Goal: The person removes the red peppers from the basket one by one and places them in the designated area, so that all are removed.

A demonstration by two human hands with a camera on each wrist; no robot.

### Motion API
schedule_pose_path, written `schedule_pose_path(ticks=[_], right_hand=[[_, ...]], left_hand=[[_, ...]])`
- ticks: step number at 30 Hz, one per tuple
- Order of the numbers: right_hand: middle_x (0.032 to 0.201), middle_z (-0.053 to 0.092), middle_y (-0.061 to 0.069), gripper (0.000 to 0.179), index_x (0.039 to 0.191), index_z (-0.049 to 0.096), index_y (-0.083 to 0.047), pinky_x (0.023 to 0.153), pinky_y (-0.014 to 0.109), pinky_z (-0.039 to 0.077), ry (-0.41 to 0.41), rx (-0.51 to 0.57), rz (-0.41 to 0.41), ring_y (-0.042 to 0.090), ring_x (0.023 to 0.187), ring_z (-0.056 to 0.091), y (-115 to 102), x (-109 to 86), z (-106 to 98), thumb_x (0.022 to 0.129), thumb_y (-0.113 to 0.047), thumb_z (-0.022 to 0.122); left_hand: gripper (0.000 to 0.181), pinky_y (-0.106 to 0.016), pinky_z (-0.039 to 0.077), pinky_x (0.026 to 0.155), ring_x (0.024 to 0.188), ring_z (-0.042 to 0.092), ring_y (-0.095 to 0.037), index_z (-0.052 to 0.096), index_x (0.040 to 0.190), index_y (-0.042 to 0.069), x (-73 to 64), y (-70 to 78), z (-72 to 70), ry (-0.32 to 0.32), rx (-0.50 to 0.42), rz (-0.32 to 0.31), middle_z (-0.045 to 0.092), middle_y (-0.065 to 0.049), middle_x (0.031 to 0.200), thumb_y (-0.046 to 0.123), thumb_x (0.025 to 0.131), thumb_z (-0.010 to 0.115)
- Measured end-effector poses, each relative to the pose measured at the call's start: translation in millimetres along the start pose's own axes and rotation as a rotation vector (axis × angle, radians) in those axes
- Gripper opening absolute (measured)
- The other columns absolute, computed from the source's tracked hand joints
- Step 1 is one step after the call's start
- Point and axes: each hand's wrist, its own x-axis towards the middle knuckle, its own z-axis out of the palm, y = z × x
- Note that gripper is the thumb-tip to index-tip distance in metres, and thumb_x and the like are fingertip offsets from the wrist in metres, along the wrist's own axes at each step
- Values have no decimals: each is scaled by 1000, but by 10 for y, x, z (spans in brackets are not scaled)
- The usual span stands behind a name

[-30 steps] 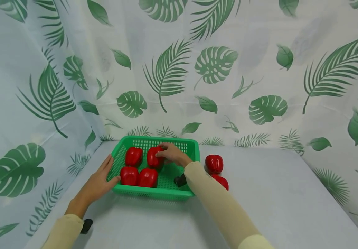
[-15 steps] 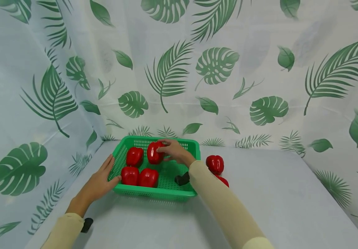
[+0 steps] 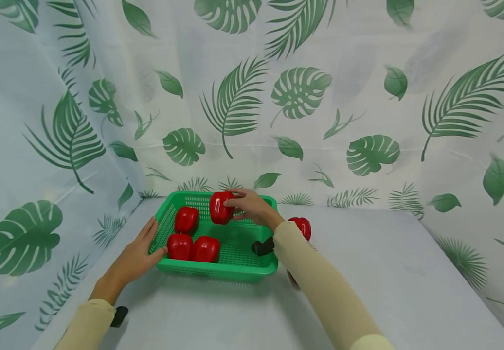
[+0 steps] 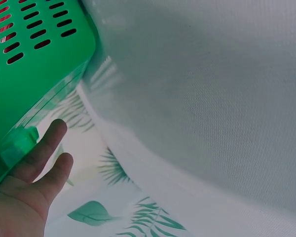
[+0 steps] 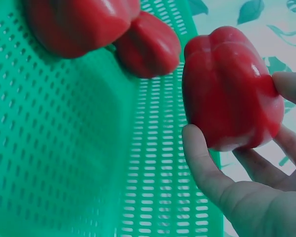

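My right hand (image 3: 252,206) grips a glossy red bell pepper (image 3: 221,207) over the back part of a green plastic basket (image 3: 221,270). In the right wrist view the thumb and fingers hold this bell pepper (image 5: 229,94) around its lower part and side, higher than the basket floor. Three more red bell peppers lie in the basket's left half, one at the back (image 3: 187,220) and two along the front. My left hand (image 3: 135,257) rests at the basket's left end, its fingers straight along the rim. In the left wrist view two extended fingers (image 4: 53,175) show beside the basket corner.
Right of the basket, another red bell pepper (image 3: 302,227) sits on the white table (image 3: 387,272), partly covered by my right sleeve (image 3: 317,277). A leaf-printed curtain (image 3: 252,97) stands behind and to both sides. Black wrist cameras (image 3: 262,247) protrude from the wrists.
My right hand has raised the bell pepper from the basket floor up toward the back rim. My left hand keeps its place. The sleeve now hides one pepper on the table.
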Motion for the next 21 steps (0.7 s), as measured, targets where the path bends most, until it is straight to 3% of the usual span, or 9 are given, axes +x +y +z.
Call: schedule_pose_path(ticks=[11,21], right_hand=[[147,60,21,61,159,51,-9,106,64,50,15,-18,-46,41,122,66,-78,-202,-235,103,-15,72],[149,58,22,63,161,49,-9,105,61,52,77,-19,-36,42,123,66,-88,-379,-467,102,-15,73]], left_hand=[[88,-76,35,112,149,31,-61,19,165,-11,-13,-2,-11,-5,3,8,13,-30,174,40,106,59],[88,-78,35,111,150,30,-60,19,165,-11,-6,12,-11,-10,2,3,13,-30,174,40,106,59]])
